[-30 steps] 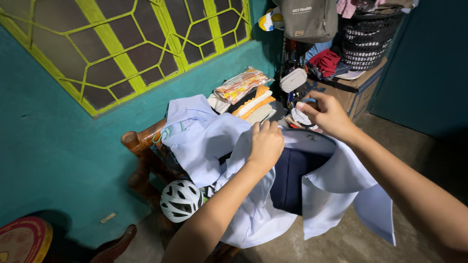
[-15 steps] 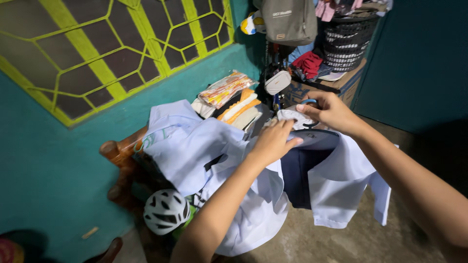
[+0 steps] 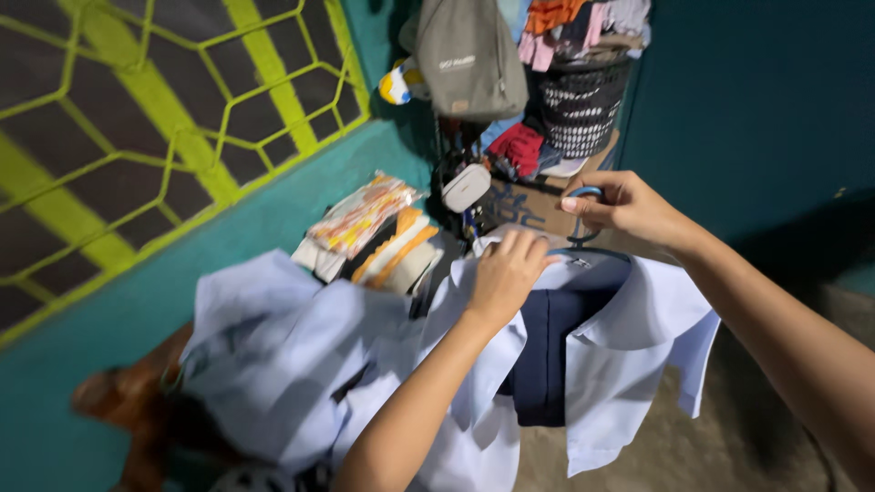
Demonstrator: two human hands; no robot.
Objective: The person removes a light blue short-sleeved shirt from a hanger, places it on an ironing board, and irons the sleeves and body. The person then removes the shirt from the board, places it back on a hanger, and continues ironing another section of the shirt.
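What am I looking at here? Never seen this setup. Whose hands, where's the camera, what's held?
There is no machine: a person works with bare hands, and the single picture comes from a camera on their head, looking down. The right hand holds up a hanger by its hook. On it hangs a pale blue shirt over a dark navy garment. The left hand rests on the shirt's collar area. A second pale shirt, blurred, lies over a wooden chair at lower left. Behind are folded cloths, a grey bag and a black basket piled with clothes, by a teal wall.
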